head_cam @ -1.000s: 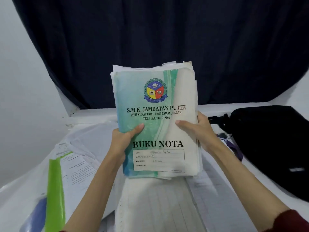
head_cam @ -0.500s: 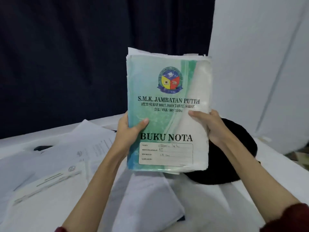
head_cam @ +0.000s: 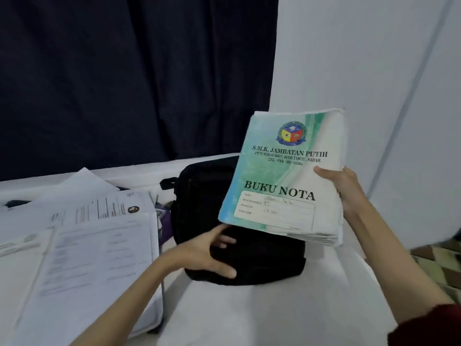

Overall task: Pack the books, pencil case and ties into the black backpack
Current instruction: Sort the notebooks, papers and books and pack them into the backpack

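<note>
Nearest, the left hand (head_cam: 210,255) has let go of the notebooks and now lies on the front of the black backpack (head_cam: 199,196), fingers spread and clasping nothing (whether the zip is open cannot be told). The right hand (head_cam: 345,186) alone now pinches the stack of "Buku Nota" notebooks (head_cam: 282,176) at its right edge, tilted, above the backpack. Judgement: opening the bag comes next; books not yet packed. Loose papers (head_cam: 82,236) lie left of the backpack

Matt black backpack (head_cam: 239,258), seemingly cloth
</note>
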